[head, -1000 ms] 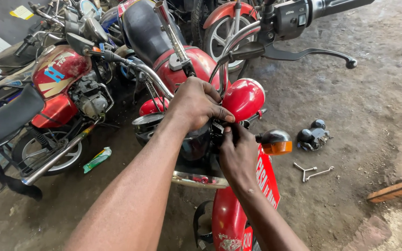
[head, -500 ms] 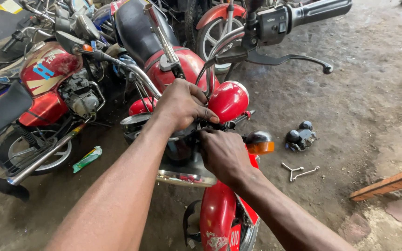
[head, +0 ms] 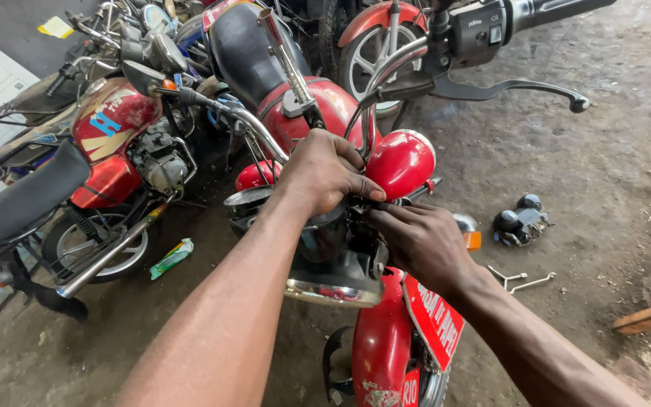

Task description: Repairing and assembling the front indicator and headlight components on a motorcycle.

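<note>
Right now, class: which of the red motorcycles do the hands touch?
The nearest motorcycle, with the red front fender and chrome-rimmed headlight; both hands rest on it. Others stand untouched behind.

The left hand [head: 325, 172] and right hand [head: 416, 240] shifted slightly toward the frame centre, near the headlight [head: 333, 260].

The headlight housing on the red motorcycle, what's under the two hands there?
Below the left hand and right hand shows the black headlight housing with its chrome rim, then the red front fender. Whatever the fingertips grip is covered.
</note>
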